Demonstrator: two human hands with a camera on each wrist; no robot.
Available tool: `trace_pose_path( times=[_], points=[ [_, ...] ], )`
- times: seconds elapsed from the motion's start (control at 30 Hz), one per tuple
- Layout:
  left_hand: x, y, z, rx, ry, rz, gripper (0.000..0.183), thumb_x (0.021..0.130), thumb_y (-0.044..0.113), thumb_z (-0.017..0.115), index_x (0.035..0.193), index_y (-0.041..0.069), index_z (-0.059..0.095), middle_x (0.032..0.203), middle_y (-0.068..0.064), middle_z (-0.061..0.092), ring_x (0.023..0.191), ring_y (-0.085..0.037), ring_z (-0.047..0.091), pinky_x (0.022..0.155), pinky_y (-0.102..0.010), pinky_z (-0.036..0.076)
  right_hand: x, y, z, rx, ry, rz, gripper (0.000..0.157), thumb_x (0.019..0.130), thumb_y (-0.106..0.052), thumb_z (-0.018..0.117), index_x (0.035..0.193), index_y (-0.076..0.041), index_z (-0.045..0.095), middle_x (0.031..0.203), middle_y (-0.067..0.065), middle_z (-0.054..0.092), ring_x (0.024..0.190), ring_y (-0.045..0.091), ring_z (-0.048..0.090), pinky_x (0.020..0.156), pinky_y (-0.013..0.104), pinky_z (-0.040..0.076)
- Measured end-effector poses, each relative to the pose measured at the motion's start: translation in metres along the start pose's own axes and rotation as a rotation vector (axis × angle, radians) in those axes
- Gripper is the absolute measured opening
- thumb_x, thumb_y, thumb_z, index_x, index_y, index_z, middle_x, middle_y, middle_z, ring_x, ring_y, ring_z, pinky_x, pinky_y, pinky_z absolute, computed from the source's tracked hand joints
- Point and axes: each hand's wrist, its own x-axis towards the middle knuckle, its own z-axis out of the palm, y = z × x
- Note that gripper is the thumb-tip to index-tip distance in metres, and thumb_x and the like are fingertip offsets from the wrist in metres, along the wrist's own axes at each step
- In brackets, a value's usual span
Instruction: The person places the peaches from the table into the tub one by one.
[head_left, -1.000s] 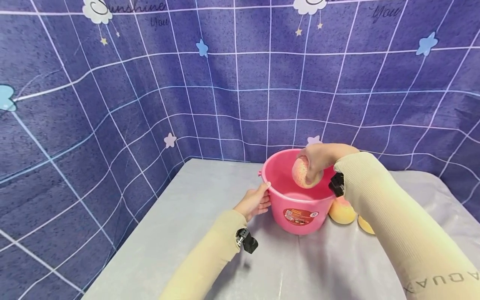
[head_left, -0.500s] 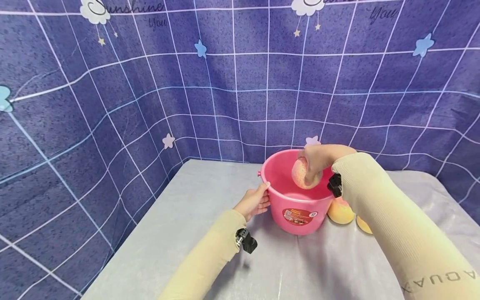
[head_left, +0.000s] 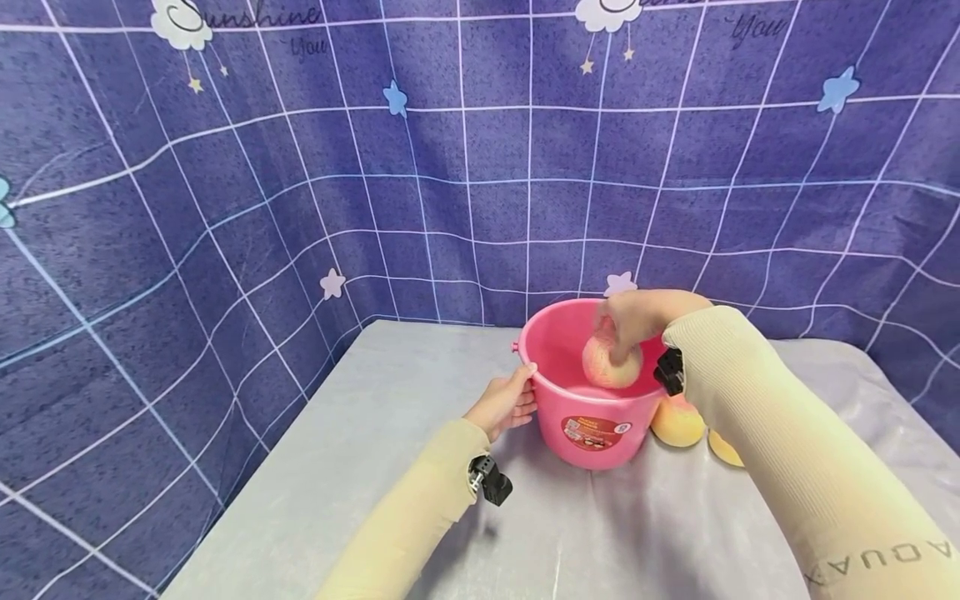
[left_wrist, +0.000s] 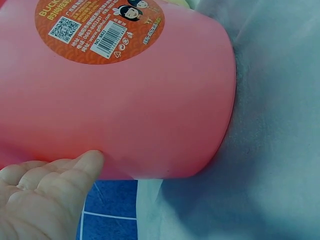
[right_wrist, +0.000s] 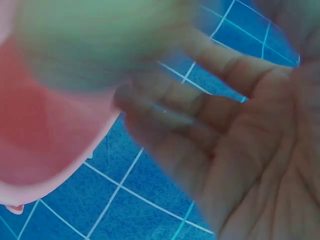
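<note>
Head view: the left hand [head_left: 506, 404] pinches the pink bucket [head_left: 551, 417] by its rim; the right hand [head_left: 649, 315] touches a peach [head_left: 600, 369] inside, whether pinching we cannot tell. We judge two outside peaches [head_left: 678, 423] left to load.

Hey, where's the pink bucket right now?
In the head view, the pink bucket stands on the grey surface right of centre, the left hand at its left rim and a peach beside its right.

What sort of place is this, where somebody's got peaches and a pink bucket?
Probably a makeshift recording booth: a blue-purple star-and-cloud curtain surrounds a grey-covered table on at least two sides, and the person wears black wrist cameras.
</note>
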Motion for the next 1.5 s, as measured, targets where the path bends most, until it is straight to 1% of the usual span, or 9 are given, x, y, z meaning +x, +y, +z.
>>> trace_pose_path(
  times=[0.1,0.17,0.4,0.67,0.87,1.0,1.1,1.33,1.5],
  points=[
    [0.000,0.000,0.001,-0.002,0.001,-0.006,0.070,0.093,0.042,0.047,0.132,-0.017,0.043,0.131,-0.032,0.050,0.118,-0.040,0.054,0.101,-0.050,0.041,-0.001,0.000,-0.001,-0.007,0.031,-0.053,0.041,0.070,-0.002,0.068,0.108,0.010,0.062,0.080,0.007,0.063,0.071,0.016,0.054,0.070,0.033,0.051],
    [0.000,0.001,0.002,-0.005,0.004,-0.008,0.069,0.093,0.041,0.048,0.131,-0.016,0.044,0.131,-0.031,0.051,0.117,-0.040,0.054,0.100,-0.049,0.042,-0.001,0.000,-0.002,0.000,0.037,-0.067,0.042,0.071,-0.004,0.069,0.108,0.012,0.062,0.076,0.007,0.061,0.070,0.017,0.053,0.069,0.034,0.050],
    [0.000,0.001,0.004,-0.004,0.010,-0.008,0.067,0.093,0.042,0.048,0.131,-0.014,0.046,0.131,-0.030,0.052,0.116,-0.038,0.055,0.099,-0.049,0.043,-0.007,0.000,0.001,-0.003,0.021,-0.021,0.046,0.074,-0.012,0.072,0.113,0.010,0.061,0.098,0.018,0.066,0.094,0.031,0.062,0.086,0.046,0.050],
    [0.001,0.001,0.008,-0.004,-0.011,-0.003,0.071,0.094,0.043,0.047,0.135,-0.015,0.042,0.134,-0.032,0.048,0.121,-0.040,0.052,0.102,-0.051,0.039,-0.015,0.008,0.003,-0.014,0.011,-0.002,0.043,0.079,-0.016,0.069,0.112,0.010,0.062,0.108,0.021,0.065,0.104,0.037,0.060,0.091,0.049,0.047],
    [0.001,0.005,0.010,-0.014,-0.028,-0.003,0.072,0.095,0.043,0.046,0.136,-0.015,0.040,0.137,-0.033,0.044,0.124,-0.042,0.048,0.104,-0.052,0.037,-0.027,0.016,0.003,0.027,0.009,0.073,0.044,0.083,-0.017,0.066,0.118,0.008,0.060,0.113,0.023,0.064,0.108,0.039,0.059,0.092,0.050,0.048],
    [0.001,0.007,0.011,-0.012,-0.032,-0.001,0.072,0.095,0.043,0.046,0.136,-0.015,0.040,0.136,-0.033,0.045,0.124,-0.041,0.048,0.104,-0.052,0.037,-0.036,0.026,0.005,0.052,-0.002,0.100,0.050,0.081,-0.022,0.067,0.120,0.008,0.059,0.114,0.024,0.064,0.105,0.036,0.061,0.085,0.047,0.052],
    [0.002,0.006,0.010,-0.013,-0.031,0.000,0.070,0.095,0.042,0.046,0.136,-0.015,0.041,0.136,-0.032,0.046,0.123,-0.041,0.049,0.104,-0.052,0.037,-0.040,0.033,0.007,0.058,-0.008,0.081,0.051,0.080,-0.024,0.067,0.118,0.010,0.059,0.112,0.024,0.065,0.103,0.035,0.061,0.085,0.047,0.052],
    [0.003,0.003,0.008,-0.021,-0.011,-0.014,0.071,0.095,0.042,0.046,0.135,-0.016,0.040,0.135,-0.034,0.046,0.122,-0.041,0.050,0.104,-0.051,0.037,-0.051,0.041,0.009,0.069,-0.001,0.090,0.052,0.082,-0.025,0.068,0.118,0.011,0.059,0.110,0.024,0.065,0.105,0.036,0.061,0.090,0.052,0.048],
    [0.003,0.003,0.005,-0.013,-0.014,-0.011,0.072,0.095,0.043,0.046,0.135,-0.016,0.039,0.136,-0.033,0.045,0.123,-0.041,0.049,0.104,-0.052,0.037,-0.064,0.050,0.009,0.056,0.018,0.081,0.052,0.080,-0.024,0.069,0.116,0.011,0.059,0.100,0.018,0.068,0.095,0.031,0.063,0.084,0.049,0.051]
  ],
)
